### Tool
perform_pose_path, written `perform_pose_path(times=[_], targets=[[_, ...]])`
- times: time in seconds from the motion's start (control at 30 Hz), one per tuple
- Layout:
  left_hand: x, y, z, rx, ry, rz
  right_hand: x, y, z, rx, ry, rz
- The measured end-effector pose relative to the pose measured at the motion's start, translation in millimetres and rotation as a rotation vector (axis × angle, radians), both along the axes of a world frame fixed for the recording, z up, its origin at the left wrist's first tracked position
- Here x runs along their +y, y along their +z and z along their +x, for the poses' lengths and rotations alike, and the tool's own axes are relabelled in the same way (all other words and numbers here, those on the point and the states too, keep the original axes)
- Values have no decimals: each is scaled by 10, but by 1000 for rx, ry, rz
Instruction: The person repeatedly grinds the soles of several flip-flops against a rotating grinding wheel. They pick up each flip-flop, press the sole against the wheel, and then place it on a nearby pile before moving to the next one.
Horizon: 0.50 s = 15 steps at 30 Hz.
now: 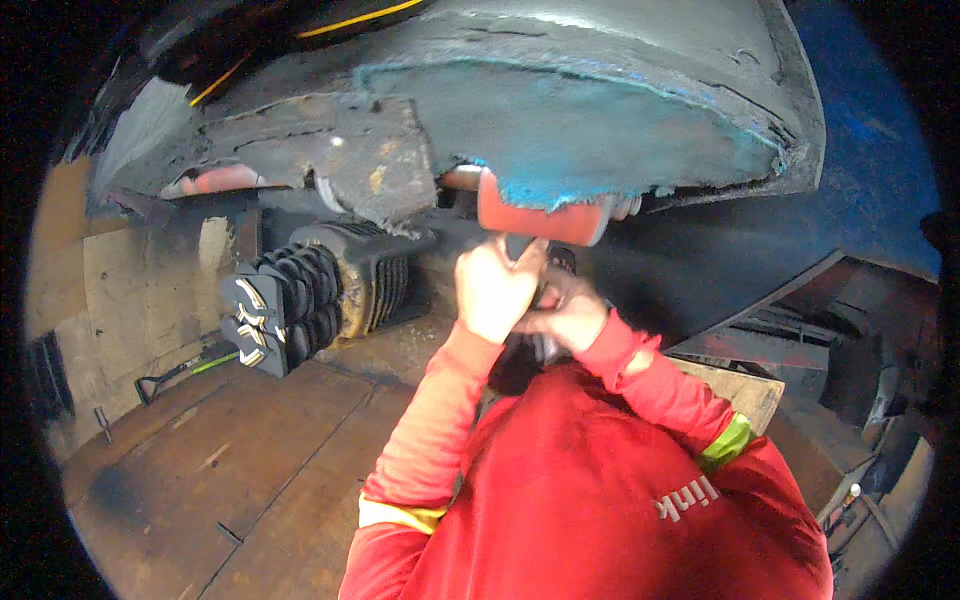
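The left hand (497, 288) clenches around a dark handle below the red cylindrical roller (545, 215). The right hand (565, 312) closes on the same spot at four o'clock. Above spans the grey, teal-patched metal underside (600, 110); a black ribbed motor housing (300, 295) sits at nine o'clock.

light: dim, warm | shadow: deep under the machine | edges: black fisheye vignette, bent lines | blur: slight, grainy

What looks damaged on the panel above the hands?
The grey panel overhead is cracked and ragged along its lower edge, and its teal coating is chipped and flaking just above the red cylinder that both hands reach toward.
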<state>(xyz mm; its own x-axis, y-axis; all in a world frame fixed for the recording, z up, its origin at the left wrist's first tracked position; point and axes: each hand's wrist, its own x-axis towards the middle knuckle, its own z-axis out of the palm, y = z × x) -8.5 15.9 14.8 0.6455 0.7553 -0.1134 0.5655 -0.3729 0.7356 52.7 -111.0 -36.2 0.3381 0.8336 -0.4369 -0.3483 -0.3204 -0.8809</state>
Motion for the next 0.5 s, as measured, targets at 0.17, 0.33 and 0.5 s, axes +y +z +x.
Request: perform_pose_path(times=[0.17, 0.33, 0.5], targets=[[-92, -119, -20, -132, 59, -121, -52, 188, 162, -234, 69, 17], [-208, -33, -255, -337, 97, -294, -116, 303, 31, -662, 179, -223], [-128, 61, -525, -399, 12, -329, -103, 162, -132, -1364, 232, -189]])
